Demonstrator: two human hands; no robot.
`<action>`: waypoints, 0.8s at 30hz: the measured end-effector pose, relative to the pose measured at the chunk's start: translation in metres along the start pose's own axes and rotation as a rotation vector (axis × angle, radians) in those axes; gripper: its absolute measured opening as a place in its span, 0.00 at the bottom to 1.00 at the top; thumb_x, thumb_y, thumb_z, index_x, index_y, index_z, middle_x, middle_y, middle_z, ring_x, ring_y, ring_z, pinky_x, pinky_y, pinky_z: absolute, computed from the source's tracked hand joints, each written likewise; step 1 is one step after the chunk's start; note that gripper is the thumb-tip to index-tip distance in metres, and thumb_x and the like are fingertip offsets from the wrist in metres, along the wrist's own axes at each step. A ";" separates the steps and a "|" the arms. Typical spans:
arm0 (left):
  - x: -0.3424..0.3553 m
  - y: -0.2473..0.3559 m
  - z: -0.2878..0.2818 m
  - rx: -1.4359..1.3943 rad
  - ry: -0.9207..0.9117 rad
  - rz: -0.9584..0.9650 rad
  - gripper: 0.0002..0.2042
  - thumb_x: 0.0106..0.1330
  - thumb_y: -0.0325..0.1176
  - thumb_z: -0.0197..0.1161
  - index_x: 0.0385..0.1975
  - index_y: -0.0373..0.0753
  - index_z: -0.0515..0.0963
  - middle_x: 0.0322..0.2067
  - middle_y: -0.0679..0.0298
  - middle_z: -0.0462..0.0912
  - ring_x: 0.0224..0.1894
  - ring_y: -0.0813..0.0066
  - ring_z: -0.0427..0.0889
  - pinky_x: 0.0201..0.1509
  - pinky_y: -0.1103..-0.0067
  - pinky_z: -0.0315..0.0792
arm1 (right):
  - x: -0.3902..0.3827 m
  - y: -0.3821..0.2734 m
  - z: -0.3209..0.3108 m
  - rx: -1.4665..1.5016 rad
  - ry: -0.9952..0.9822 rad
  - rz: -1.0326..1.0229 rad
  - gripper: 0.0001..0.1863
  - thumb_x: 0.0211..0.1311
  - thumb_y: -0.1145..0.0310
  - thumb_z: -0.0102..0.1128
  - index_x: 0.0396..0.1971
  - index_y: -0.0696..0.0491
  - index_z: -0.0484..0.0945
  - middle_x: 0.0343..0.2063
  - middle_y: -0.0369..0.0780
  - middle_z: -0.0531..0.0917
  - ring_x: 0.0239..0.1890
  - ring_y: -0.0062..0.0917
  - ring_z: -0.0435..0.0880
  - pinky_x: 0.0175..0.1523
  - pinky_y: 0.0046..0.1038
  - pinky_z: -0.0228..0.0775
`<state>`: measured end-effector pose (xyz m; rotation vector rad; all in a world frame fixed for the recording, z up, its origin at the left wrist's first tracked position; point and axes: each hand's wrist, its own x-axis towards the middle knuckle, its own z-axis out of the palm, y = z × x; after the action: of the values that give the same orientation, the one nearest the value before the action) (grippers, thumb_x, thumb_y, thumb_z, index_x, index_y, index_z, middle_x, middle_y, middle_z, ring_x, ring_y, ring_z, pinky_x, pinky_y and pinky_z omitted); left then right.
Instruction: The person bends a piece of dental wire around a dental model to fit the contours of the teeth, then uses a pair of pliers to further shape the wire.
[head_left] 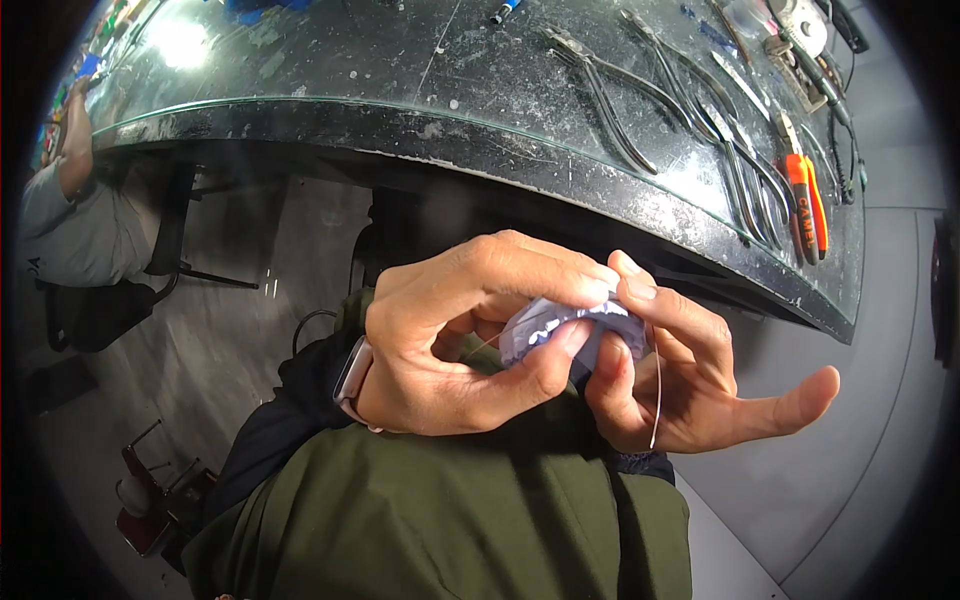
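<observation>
Above my lap, both hands hold a small pale lavender dental cast with a scalloped, toothed arch. My left hand is closed round its left side, index finger on top and thumb pressed at the inner edge. At the right side, my right hand pinches the cast with thumb and index finger, its little finger stretched out. A thin metal wire hangs down in front of the right fingers, and another thin piece sticks out inside the left palm. Fingers hide much of the cast and where the wire meets it.
Ahead is a glass-topped dark bench, scuffed and dusty. Several metal pliers lie on it, beside orange-handled pliers. A handheld tool with a cord sits at the far right. Another person sits at left; a stool stands below.
</observation>
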<state>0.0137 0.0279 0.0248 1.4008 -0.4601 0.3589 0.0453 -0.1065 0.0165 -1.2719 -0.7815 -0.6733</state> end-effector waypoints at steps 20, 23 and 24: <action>0.089 -0.024 -0.056 1.171 0.382 -0.117 0.19 0.45 0.31 0.66 0.39 0.39 0.70 0.30 0.56 0.79 0.31 0.60 0.78 0.33 0.74 0.71 | 0.094 0.058 0.035 -0.640 -0.011 -0.044 0.16 0.55 0.77 0.54 0.45 0.57 0.70 0.31 0.43 0.81 0.29 0.25 0.83 0.30 0.21 0.73; 0.086 -0.004 -0.062 1.184 0.365 0.171 0.22 0.43 0.31 0.69 0.41 0.37 0.72 0.36 0.58 0.78 0.42 0.64 0.75 0.42 0.74 0.69 | 0.091 0.050 0.029 -0.661 0.016 -0.071 0.16 0.56 0.77 0.54 0.46 0.61 0.69 0.32 0.45 0.82 0.35 0.23 0.82 0.37 0.18 0.73; 0.083 0.004 -0.064 1.103 0.327 0.368 0.24 0.41 0.30 0.70 0.42 0.35 0.72 0.38 0.58 0.78 0.45 0.66 0.74 0.45 0.74 0.69 | 0.090 0.044 0.031 -0.591 0.039 -0.014 0.17 0.56 0.77 0.54 0.47 0.61 0.68 0.32 0.46 0.81 0.35 0.23 0.82 0.40 0.19 0.72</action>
<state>0.0890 0.0893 0.0636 2.2564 -0.2308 1.2526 0.1285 -0.0693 0.0691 -1.7787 -0.5745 -0.9811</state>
